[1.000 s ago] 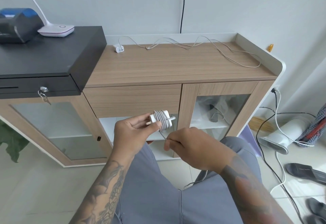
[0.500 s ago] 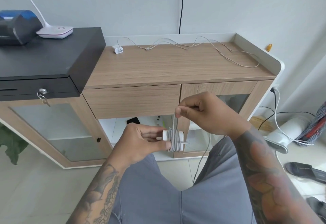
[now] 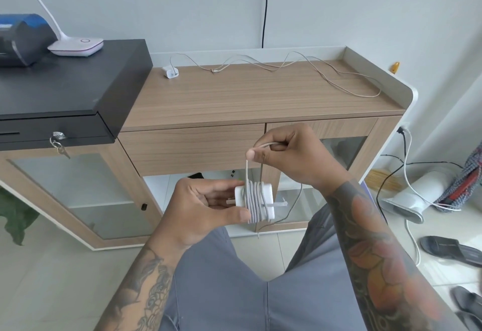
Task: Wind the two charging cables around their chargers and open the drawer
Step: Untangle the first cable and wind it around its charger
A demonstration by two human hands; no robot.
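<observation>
My left hand (image 3: 206,213) grips a white charger (image 3: 268,201) with several turns of white cable round it, held in front of the cabinet. Just above it, my right hand (image 3: 289,158) pinches the free end of that cable (image 3: 246,167), which runs straight down to the charger; a loose stretch hangs below toward the floor. A second small white charger (image 3: 170,72) lies at the back left of the wooden cabinet top, its thin cable (image 3: 313,70) sprawled loosely across to the right. The wooden drawer (image 3: 187,148) under the top is shut.
A black cash box (image 3: 65,90) with a key in its lock sits on the left, with a white lamp base (image 3: 77,46) and a dark device on it. Glass doors close the lower cabinet. Cords, a white appliance (image 3: 414,195) and sandals lie on the floor at right.
My right hand swung from below the charger up to above it, carrying the cable round for more turns. My left hand lowered the charger slightly.
</observation>
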